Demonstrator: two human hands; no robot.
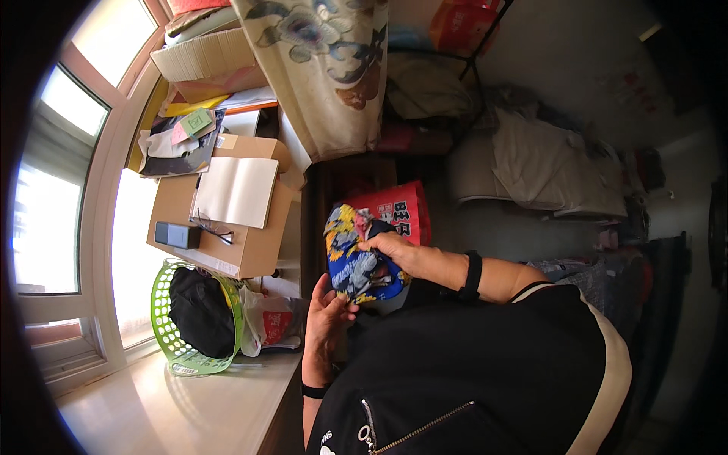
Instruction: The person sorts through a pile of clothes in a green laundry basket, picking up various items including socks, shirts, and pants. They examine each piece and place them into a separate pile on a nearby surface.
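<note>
A blue cloth (364, 256) printed with yellow and grey flower-like shapes is bunched in front of my body. My right hand (392, 248) grips its upper right side, beside a dark and a pinkish fold. At the lower edge, the fingers of my left hand (330, 310) pinch the fabric. Behind the cloth, a red bag (418, 205) with printed writing shows in part; the cloth and my right hand cover the rest of it.
On the windowsill (227, 398) stands a green perforated basket (162, 318) with black fabric (202, 310), beside a plastic bag (256, 330). A cardboard box (256, 250) carries an open notebook (236, 190), glasses (213, 227) and a dark device (177, 235). A floral curtain (324, 74) hangs beyond.
</note>
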